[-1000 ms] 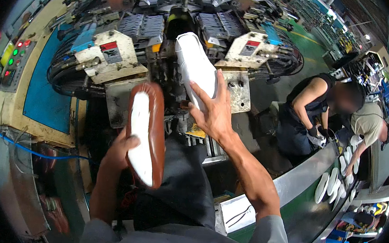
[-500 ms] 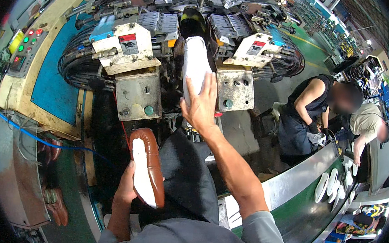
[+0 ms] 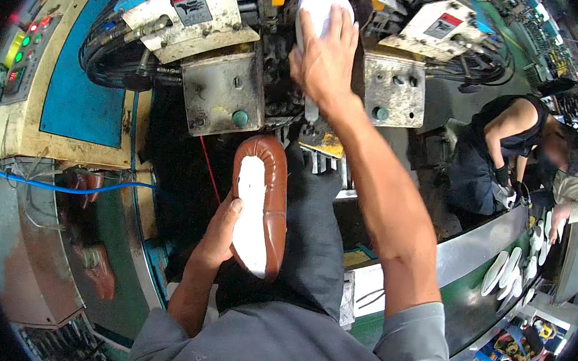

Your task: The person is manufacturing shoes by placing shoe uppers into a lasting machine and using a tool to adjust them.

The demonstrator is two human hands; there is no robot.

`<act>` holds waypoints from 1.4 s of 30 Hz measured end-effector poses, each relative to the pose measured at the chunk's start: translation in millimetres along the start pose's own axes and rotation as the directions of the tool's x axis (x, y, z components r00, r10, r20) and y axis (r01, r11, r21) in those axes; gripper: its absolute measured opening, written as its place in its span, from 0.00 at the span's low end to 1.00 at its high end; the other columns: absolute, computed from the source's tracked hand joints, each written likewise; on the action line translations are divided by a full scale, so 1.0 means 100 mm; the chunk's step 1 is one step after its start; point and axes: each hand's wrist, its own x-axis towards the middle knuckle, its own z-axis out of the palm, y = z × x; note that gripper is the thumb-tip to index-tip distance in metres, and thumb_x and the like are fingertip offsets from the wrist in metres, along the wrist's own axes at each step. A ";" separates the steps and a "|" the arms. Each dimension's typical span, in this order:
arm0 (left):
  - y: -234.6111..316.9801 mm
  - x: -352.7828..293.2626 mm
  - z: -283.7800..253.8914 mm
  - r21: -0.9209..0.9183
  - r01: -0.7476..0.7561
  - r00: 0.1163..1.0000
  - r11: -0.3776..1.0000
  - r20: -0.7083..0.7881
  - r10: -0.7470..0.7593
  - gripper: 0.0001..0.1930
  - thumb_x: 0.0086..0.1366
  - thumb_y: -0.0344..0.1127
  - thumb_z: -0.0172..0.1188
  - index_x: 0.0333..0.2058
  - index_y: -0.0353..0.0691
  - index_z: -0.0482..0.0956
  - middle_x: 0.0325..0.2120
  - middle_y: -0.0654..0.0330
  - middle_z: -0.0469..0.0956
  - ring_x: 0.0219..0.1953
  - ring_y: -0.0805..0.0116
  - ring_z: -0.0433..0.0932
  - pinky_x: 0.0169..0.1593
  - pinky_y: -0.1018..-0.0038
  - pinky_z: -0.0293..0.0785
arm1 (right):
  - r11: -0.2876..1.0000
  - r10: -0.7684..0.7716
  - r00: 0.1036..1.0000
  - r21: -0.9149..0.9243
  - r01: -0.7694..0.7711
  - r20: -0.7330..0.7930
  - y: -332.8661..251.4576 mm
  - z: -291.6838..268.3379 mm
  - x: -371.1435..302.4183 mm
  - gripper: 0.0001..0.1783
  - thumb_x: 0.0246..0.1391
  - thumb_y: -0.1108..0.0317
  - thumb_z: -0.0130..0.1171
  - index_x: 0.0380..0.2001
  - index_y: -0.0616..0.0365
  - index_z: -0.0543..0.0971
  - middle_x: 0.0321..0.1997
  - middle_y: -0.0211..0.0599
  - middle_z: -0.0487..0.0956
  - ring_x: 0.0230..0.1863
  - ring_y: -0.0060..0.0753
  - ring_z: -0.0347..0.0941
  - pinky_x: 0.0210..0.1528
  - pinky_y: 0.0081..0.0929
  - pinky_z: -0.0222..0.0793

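Note:
My left hand [image 3: 215, 237] grips a brown shoe upper [image 3: 275, 213] from its left side, thumb pressed against the edge of its white underside [image 3: 251, 208]. The shoe is held bottom up, toe pointing away from me, over my lap. My right arm stretches forward, and my right hand [image 3: 326, 65] lies with fingers stretched out on a long white shoe bottom [image 3: 320, 0] in the middle of the machine. The far end of that piece is cut off by the top of the picture, and whatever holds it is hidden.
Stained metal boxes [image 3: 223, 97] with green buttons flank the machine's middle. A control panel [image 3: 29, 51] stands left, with a blue cable [image 3: 64, 188] below. Brown shoes [image 3: 96, 270] sit lower left. At right, two people work beside a green conveyor [image 3: 451, 281] carrying white shoe pieces [image 3: 511, 271].
The view has shifted, so the machine sits higher in the picture. My right hand has reached farther forward along the white shoe bottom. The brown shoe has moved slightly right, still in my left hand.

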 end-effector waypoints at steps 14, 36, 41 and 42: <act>0.27 0.44 0.37 -0.320 0.203 0.969 0.926 0.199 -0.143 0.47 0.74 0.62 0.60 0.78 0.38 0.52 0.68 0.41 0.71 0.65 0.41 0.78 0.62 0.38 0.80 | 0.982 0.002 1.000 0.187 0.003 -0.028 0.30 0.28 0.14 0.44 0.54 0.54 0.73 0.73 0.53 0.72 0.78 0.78 0.58 0.80 0.78 0.51 0.81 0.68 0.48; -0.89 -0.30 0.19 0.005 0.178 0.964 0.984 0.202 -0.175 0.46 0.73 0.39 0.65 0.81 0.43 0.46 0.68 0.49 0.70 0.70 0.49 0.72 0.70 0.49 0.74 | -0.173 0.407 0.545 0.647 -0.742 0.733 -0.58 -1.28 -2.90 0.42 0.63 0.63 0.74 0.75 0.60 0.66 0.62 0.41 0.81 0.61 0.32 0.77 0.65 0.34 0.74; -1.06 -0.34 0.32 0.127 0.218 0.971 0.968 0.067 -0.228 0.46 0.73 0.30 0.64 0.82 0.50 0.48 0.72 0.51 0.68 0.70 0.57 0.73 0.72 0.60 0.70 | 0.463 0.823 0.515 0.240 -0.853 0.242 0.32 -1.79 -4.90 0.30 0.63 0.57 0.71 0.62 0.65 0.81 0.60 0.60 0.82 0.64 0.54 0.77 0.68 0.46 0.71; -1.09 -0.32 0.38 0.238 0.163 0.985 0.958 0.018 -0.172 0.48 0.73 0.29 0.66 0.83 0.50 0.46 0.72 0.51 0.68 0.69 0.59 0.73 0.71 0.63 0.70 | 0.492 0.858 0.496 0.063 -0.868 0.134 0.53 -1.92 -5.49 0.32 0.60 0.56 0.74 0.61 0.65 0.80 0.56 0.62 0.80 0.60 0.62 0.76 0.66 0.52 0.70</act>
